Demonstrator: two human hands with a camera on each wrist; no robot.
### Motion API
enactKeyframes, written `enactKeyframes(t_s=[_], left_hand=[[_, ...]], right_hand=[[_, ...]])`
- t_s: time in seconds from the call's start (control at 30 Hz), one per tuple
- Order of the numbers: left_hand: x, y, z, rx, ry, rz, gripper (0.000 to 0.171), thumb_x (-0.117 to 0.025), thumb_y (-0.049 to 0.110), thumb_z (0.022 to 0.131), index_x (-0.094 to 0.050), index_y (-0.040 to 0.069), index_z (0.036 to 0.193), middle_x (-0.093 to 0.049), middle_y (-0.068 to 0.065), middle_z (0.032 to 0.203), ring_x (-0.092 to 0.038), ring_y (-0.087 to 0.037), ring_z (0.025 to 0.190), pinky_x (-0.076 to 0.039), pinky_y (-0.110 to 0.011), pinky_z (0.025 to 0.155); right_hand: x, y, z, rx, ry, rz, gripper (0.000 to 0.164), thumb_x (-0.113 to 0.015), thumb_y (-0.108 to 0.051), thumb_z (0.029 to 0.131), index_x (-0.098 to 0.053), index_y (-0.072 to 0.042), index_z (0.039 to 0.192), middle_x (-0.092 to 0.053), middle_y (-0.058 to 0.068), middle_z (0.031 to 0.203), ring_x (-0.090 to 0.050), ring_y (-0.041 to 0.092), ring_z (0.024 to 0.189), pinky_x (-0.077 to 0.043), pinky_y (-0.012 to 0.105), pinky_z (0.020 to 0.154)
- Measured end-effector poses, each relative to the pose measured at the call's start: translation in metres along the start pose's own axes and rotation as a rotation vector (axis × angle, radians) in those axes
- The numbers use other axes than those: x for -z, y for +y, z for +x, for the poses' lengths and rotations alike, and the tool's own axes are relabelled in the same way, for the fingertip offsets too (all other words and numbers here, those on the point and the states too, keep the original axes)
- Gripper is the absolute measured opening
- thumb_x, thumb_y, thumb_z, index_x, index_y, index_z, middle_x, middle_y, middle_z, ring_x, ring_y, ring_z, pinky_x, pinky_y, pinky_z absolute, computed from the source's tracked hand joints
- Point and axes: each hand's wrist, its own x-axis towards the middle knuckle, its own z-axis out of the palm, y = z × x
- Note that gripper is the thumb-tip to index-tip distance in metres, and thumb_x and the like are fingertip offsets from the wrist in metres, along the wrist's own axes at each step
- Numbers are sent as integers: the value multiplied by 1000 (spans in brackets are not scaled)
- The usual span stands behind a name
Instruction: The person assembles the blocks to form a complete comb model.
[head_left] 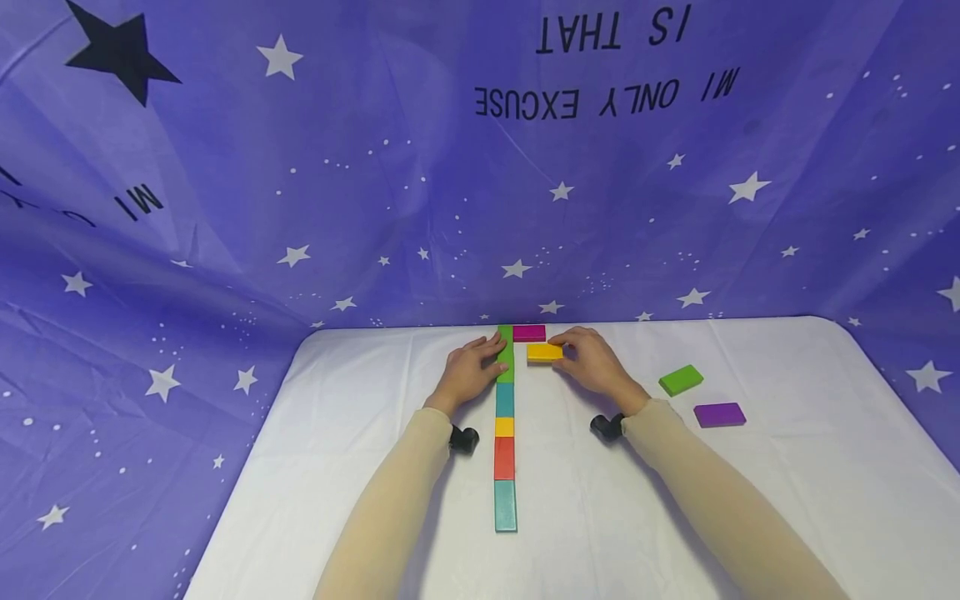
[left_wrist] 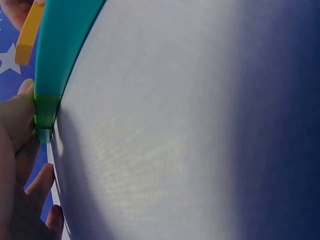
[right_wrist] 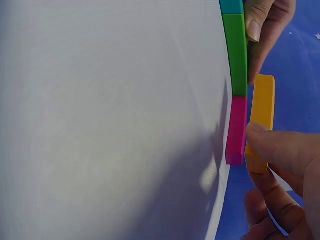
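Note:
A straight row of coloured blocks runs down the middle of the table. From the far end it goes green block (head_left: pixel 506 362), blue-teal block (head_left: pixel 505 400), yellow block (head_left: pixel 504 427), red block (head_left: pixel 504 458) and teal block (head_left: pixel 506 506). At its far end, a magenta block (head_left: pixel 529 333) sits at a right angle to the green one. My left hand (head_left: pixel 468 371) rests at the green block's left side, thumb and fingertips touching it. Between thumb and fingers, my right hand (head_left: pixel 592 360) pinches a yellow-orange block (right_wrist: pixel 262 102), held just on the near side of the magenta block in the head view.
A loose green block (head_left: pixel 681 380) and a purple block (head_left: pixel 720 415) lie to the right of my right hand. The white-covered table (head_left: pixel 585 517) ends at a purple star-patterned cloth (head_left: pixel 450 208) right behind the magenta block. Black wrist devices (head_left: pixel 464 440) sit under both forearms.

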Motion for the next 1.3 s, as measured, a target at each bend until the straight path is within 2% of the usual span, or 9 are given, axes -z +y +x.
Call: enactKeyframes(t_s=[0.37, 1.03, 1.3], left_hand=[[-1, 1, 1, 3, 3, -11, 50, -66, 32, 98, -56, 17, 144, -44, 6, 155, -38, -22, 145, -26, -51, 115], [0, 1, 0, 11, -9, 8, 51, -65, 34, 98, -55, 17, 145, -43, 7, 156, -37, -22, 146, -26, -51, 116], [0, 0, 0, 3, -14, 18, 51, -65, 34, 98, -54, 17, 146, -42, 7, 156, -37, -22, 146, -27, -50, 115]], right_hand=[[-10, -2, 11, -25, -34, -11, 36, -78, -12, 87, -72, -4, 121, -69, 14, 117, -57, 35, 115, -40, 51, 107], [-18, -12, 25, -40, -77, -73, 36, -76, -12, 88, -72, -4, 122, -68, 14, 117, -57, 34, 115, -42, 47, 107], [-19, -12, 26, -33, -63, -89, 35, -76, -11, 86, -73, -4, 120, -70, 14, 115, -58, 34, 111, -44, 47, 104]])
